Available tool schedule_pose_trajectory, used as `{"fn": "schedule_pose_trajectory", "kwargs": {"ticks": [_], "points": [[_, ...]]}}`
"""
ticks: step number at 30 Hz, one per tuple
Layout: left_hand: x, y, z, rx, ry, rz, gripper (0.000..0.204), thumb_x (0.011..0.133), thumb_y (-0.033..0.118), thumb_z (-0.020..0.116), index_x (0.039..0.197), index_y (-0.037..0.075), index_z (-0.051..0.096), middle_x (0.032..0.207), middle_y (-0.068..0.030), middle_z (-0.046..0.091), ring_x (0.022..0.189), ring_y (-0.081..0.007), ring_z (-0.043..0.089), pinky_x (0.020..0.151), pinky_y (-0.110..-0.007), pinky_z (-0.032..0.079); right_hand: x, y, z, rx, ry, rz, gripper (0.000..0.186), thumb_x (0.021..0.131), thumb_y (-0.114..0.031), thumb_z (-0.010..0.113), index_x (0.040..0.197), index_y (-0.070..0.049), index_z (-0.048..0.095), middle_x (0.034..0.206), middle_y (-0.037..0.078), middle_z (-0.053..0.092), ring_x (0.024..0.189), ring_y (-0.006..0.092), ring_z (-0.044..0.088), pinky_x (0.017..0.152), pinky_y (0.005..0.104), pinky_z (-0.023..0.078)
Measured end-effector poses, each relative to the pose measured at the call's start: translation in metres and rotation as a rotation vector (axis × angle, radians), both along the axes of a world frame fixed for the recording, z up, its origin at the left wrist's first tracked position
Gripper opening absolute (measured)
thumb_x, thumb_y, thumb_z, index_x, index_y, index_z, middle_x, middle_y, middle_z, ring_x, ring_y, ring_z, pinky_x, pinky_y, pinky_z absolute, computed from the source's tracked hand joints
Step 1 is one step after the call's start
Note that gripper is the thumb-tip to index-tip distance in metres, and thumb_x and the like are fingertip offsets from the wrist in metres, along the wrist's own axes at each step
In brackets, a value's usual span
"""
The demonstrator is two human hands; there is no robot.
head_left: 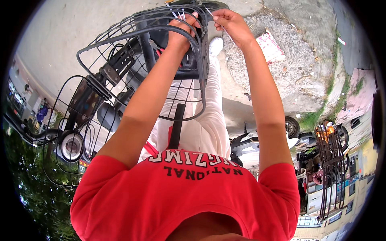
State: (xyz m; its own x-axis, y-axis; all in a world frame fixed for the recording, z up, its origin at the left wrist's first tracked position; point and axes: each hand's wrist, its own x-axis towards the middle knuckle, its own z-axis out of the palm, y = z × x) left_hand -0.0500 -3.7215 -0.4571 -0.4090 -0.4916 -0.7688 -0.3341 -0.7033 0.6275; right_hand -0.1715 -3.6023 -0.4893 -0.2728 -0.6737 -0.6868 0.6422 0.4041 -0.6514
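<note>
At the far rim of a black wire basket, my left hand has its fingers curled in among the wires. Exactly what they grip is hidden. Several thin white strips stick up beside these fingers. To the right of the basket, my right hand pinches a slim white strip between thumb and forefinger, its tip pointing toward the rim. Below my left forearm, a black tray lies within the basket. A tool with red handles rests in it, partly covered by my arm.
A second wire basket with a round lamp stands to the left. A red-and-white packet lies on rough concrete at the right. Parked scooters and a metal rack are at the lower right. My white shoe is beside the basket.
</note>
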Motion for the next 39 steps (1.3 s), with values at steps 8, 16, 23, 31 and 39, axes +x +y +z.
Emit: {"fn": "schedule_pose_trajectory", "kwargs": {"ticks": [8,16,23,31,39], "points": [[0.008,0.005,-0.002,0.070,0.045,0.059,0.012,0.080,0.010,0.061,0.070,0.003,0.059,0.059,-0.0070,0.059,0.038,-0.0086,0.040,0.035,-0.023,0.024,0.011,0.003,0.043,0.048,0.095,-0.120,0.019,0.083,-0.005,0.055,0.101,0.002,0.056,0.076,0.002,0.057,0.067,0.0087,0.052,0.062,0.0212,0.043],[0.013,0.008,0.021,0.046,0.179,0.180,0.007,0.083,0.008,0.055,0.083,0.001,0.058,0.063,-0.0064,0.058,0.039,-0.0072,0.038,0.035,-0.022,0.024,0.013,-0.002,0.077,0.152,0.241,0.027,0.021,0.080,-0.007,0.058,0.098,0.005,0.055,0.076,0.007,0.059,0.070,0.0132,0.058,0.064,0.0238,0.048],[0.036,0.002,0.064,0.036,0.240,0.404,0.014,0.085,0.014,0.055,0.082,0.001,0.058,0.056,-0.0018,0.050,0.040,-0.0056,0.035,0.036,-0.021,0.022,0.007,-0.021,0.189,-0.212,0.315,-0.634,0.007,0.086,-0.006,0.045,0.087,0.001,0.047,0.068,0.010,0.053,0.057,0.0138,0.051,0.052,0.0276,0.043],[0.089,0.025,0.153,0.375,0.382,0.262,0.028,0.089,0.025,0.051,0.092,-0.001,0.060,0.048,0.0002,0.043,0.038,-0.0061,0.037,0.035,-0.022,0.028,0.131,-0.039,0.224,0.142,0.236,-0.025,0.010,0.087,-0.005,0.049,0.087,0.004,0.044,0.061,0.010,0.056,0.045,0.0145,0.054,0.040,0.0233,0.043],[0.106,-0.002,0.110,0.735,0.616,0.271,0.024,0.085,0.025,0.055,0.094,0.004,0.060,0.046,-0.0003,0.040,0.037,-0.0088,0.041,0.035,-0.022,0.033,0.134,-0.059,0.199,0.160,0.138,-0.030,0.015,0.089,-0.008,0.047,0.092,0.007,0.043,0.070,0.015,0.060,0.053,0.0156,0.059,0.046,0.0242,0.049]]}}
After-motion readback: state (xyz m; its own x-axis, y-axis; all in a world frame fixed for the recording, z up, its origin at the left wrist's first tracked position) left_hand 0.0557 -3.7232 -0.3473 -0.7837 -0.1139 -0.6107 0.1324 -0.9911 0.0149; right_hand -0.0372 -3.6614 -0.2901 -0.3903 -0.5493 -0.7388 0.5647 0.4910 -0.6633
